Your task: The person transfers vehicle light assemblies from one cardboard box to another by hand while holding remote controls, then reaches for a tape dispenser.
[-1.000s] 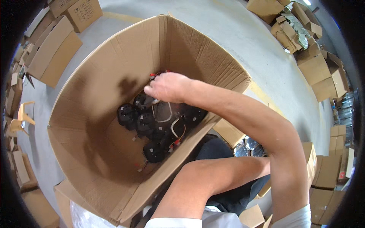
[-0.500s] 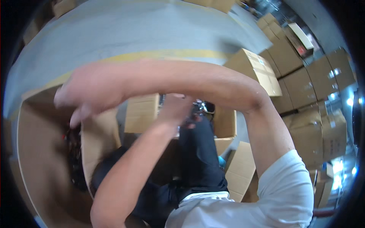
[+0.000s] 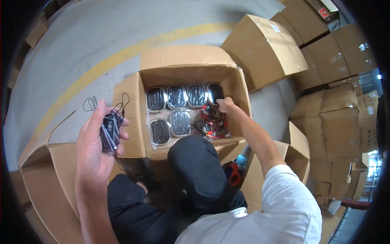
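Note:
My left hand [image 3: 91, 142] is raised to the left of an open cardboard box [image 3: 187, 55], its fingers curled round a bunch of small black tags [image 3: 109, 132] with thin cord loops. Inside the box, several dark rounded-square pieces [image 3: 176, 96] with pale shiny rims lie in clear film, in two rows. My right hand [image 3: 226, 105] reaches in at the right, fingertips pressed together against the lower edge of the rightmost far piece [image 3: 215, 93]. Whatever those fingers pinch, if anything, is hidden. Red, black and yellow wires [image 3: 213, 126] lie just below that hand.
Another open carton [image 3: 40, 175] stands at the left, close to my left forearm. A closed carton [image 3: 264, 53] sits beyond the box on the right, with stacked cartons [image 3: 337, 122] further right. A red ring-shaped thing [image 3: 232, 175] and an open carton [image 3: 298, 152] are by my right arm.
My right arm has swung back from across the left carton to the far right of the box. My left hand has left the box and come up at the left, holding the tags.

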`<state>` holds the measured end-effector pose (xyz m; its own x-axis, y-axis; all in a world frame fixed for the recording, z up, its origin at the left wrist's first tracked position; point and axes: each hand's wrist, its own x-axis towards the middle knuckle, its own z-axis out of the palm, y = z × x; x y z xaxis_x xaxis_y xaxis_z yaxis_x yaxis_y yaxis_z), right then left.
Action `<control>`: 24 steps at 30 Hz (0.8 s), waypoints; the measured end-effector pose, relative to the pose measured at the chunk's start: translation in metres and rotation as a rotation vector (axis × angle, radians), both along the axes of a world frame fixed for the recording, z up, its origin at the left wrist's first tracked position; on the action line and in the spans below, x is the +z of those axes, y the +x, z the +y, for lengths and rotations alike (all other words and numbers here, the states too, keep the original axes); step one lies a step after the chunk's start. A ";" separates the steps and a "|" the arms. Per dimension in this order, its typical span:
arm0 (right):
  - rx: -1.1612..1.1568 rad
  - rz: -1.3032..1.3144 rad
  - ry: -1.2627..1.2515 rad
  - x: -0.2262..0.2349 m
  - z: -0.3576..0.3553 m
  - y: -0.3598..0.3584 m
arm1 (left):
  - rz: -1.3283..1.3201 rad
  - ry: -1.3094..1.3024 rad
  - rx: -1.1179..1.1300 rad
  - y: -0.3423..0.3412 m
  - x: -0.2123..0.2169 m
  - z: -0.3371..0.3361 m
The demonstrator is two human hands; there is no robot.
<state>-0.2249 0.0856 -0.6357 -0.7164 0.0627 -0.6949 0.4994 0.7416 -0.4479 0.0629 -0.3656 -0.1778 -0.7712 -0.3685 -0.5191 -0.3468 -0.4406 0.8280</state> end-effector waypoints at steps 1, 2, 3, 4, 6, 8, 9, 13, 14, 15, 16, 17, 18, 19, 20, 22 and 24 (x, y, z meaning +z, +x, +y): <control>-0.302 -0.066 -0.183 -0.021 0.008 0.005 | -0.014 -0.009 0.022 -0.004 -0.003 0.002; -0.607 -0.124 -0.359 -0.037 0.017 0.005 | 0.009 -0.001 0.022 -0.009 -0.008 0.003; -0.617 -0.151 -0.363 -0.052 0.011 0.013 | -0.016 -0.013 0.016 -0.013 -0.011 0.005; -0.782 -0.124 -0.587 -0.064 0.004 0.017 | -0.035 -0.018 0.047 -0.016 -0.012 0.007; -0.966 -0.014 -0.847 -0.046 0.052 -0.024 | 0.020 0.030 0.043 -0.024 -0.005 0.013; -1.120 -0.078 -0.794 -0.065 0.001 -0.005 | -0.035 0.005 0.016 -0.019 -0.022 0.005; -1.256 -0.065 -0.740 -0.052 -0.014 -0.012 | -0.032 -0.006 0.022 -0.020 -0.019 0.005; -1.148 -0.044 -0.841 0.014 0.011 -0.036 | 0.030 0.039 -0.026 -0.022 -0.022 0.012; -1.123 -0.054 -0.846 0.035 0.000 -0.031 | 0.009 0.010 -0.016 -0.021 -0.020 0.014; -1.097 -0.068 -0.851 0.059 -0.012 -0.024 | -0.015 -0.021 -0.005 -0.020 -0.018 0.015; -1.021 -0.075 -0.909 0.095 -0.005 -0.018 | -0.021 -0.020 -0.005 -0.019 -0.012 0.016; -0.933 -0.053 -0.938 0.134 0.010 -0.021 | 0.011 0.005 -0.007 -0.015 -0.004 0.014; -0.880 -0.067 -0.950 0.145 -0.006 0.011 | -0.029 -0.026 -0.018 0.001 0.005 0.004; -0.801 -0.046 -0.957 0.179 -0.012 0.021 | -0.034 -0.036 -0.020 0.009 0.008 0.001; -0.746 -0.061 -0.996 0.213 -0.021 0.028 | -0.022 -0.034 -0.016 0.018 0.014 -0.001; -0.664 -0.010 -1.078 0.277 -0.017 0.035 | 0.046 -0.042 -0.033 0.028 0.014 -0.006; -0.594 0.050 -1.148 0.334 -0.011 0.039 | 0.091 -0.025 -0.044 0.032 0.014 -0.006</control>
<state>-0.1860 0.0749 -0.3019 -0.8111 -0.2324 -0.5367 0.5824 -0.4055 -0.7046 0.0945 -0.3713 -0.1642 -0.8303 -0.3452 -0.4376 -0.2886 -0.4055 0.8673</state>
